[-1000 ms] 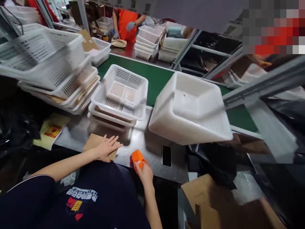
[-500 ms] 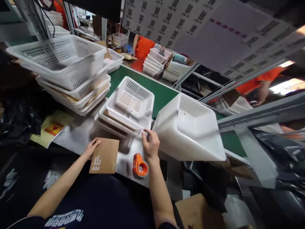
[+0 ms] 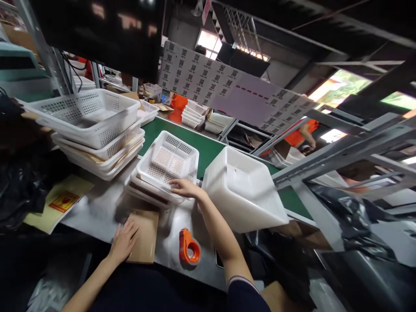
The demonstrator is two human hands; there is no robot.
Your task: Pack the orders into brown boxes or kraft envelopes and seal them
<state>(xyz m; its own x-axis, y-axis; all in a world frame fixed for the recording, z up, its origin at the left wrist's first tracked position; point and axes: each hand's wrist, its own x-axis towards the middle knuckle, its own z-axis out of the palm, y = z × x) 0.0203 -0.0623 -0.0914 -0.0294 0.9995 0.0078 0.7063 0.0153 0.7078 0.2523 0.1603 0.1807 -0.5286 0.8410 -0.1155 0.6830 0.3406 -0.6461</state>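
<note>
My left hand (image 3: pixel 125 239) lies with spread fingers on the left part of a brown cardboard box (image 3: pixel 147 236) at the bench's front edge. Over the near rim of a white perforated basket (image 3: pixel 167 135) reaches my right hand (image 3: pixel 184 189), its fingers stretched out and pointing left into it. I see no object in those fingers; what lies beneath them is hidden. This basket sits on top of other trays. Between my arms, an orange tape dispenser (image 3: pixel 189 248) rests on the metal bench (image 3: pixel 169 255).
A stack of white baskets (image 3: pixel 97 134) stands on the left, beside a yellow bag (image 3: pixel 61 201). Nested white bins (image 3: pixel 243 195) lean at the right. Behind runs a green surface (image 3: pixel 208 151). A sheet of printed codes (image 3: pixel 227 86) hangs above. People in orange are beyond.
My view has tilted up. My right hand has gone from the basket's outer corner to over its rim. My left hand has slid from the box's edge onto its top, covering the printing.
</note>
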